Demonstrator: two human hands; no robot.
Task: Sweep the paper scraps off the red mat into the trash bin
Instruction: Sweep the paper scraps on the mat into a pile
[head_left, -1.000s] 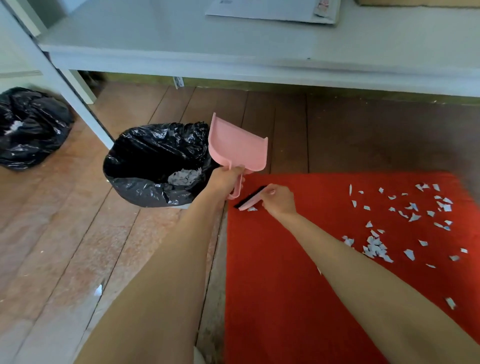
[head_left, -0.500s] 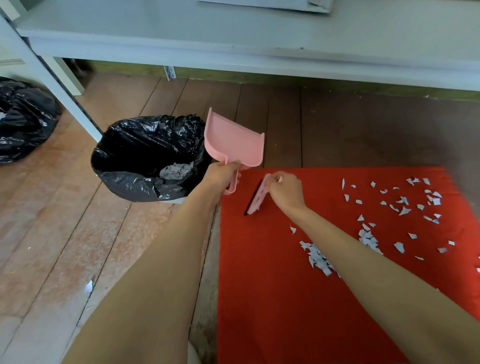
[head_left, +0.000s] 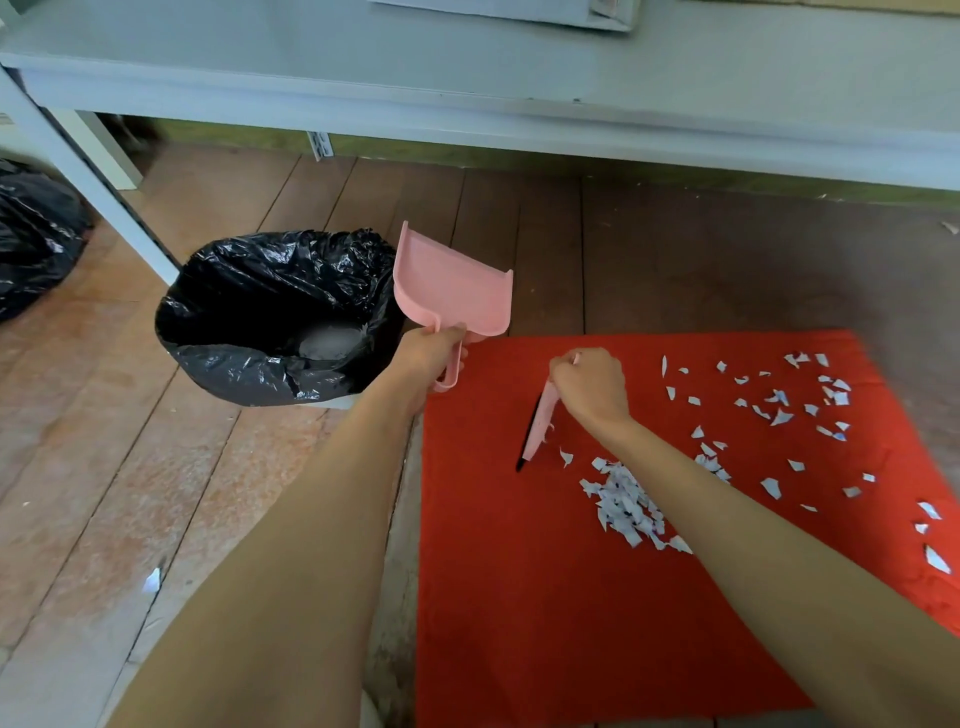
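A red mat lies on the wooden floor. White paper scraps form a pile near its middle, and several loose scraps spread to the right. My left hand grips the handle of a pink dustpan, held up above the mat's far left corner beside the trash bin, which is lined with a black bag and holds scraps. My right hand holds a small pink brush with black bristles, its tip down on the mat left of the pile.
A pale grey table spans the top, with a white leg slanting down left of the bin. A full black bag sits at the far left. A stray scrap lies on the floorboards.
My right hand has brought the brush from the mat's far left corner toward the middle, swinging it more upright. The scrap pile now shows beside it. The dustpan stays raised by the bin.
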